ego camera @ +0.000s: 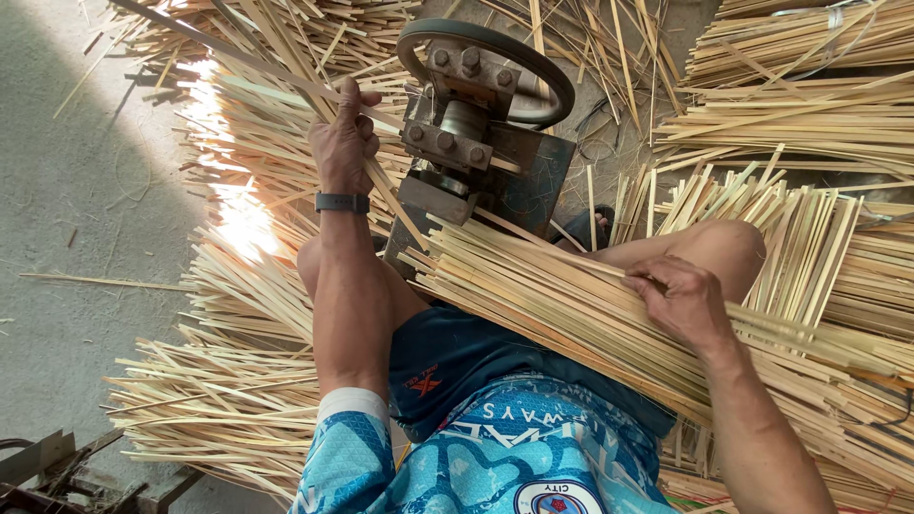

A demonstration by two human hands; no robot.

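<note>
Left hand [343, 143] clamped on a bamboo strip [286, 71] running into the metal splitting machine [476, 143]. Right hand [684, 300] closed over a strip at the top of the bundle of bamboo strips [571, 305] lying across the lap. More strips piled on floor [86, 209] around.

No packages, signs or screens. Only a round badge [558, 499], white-rimmed blue, on the shirt at bottom centre of the frame.
</note>
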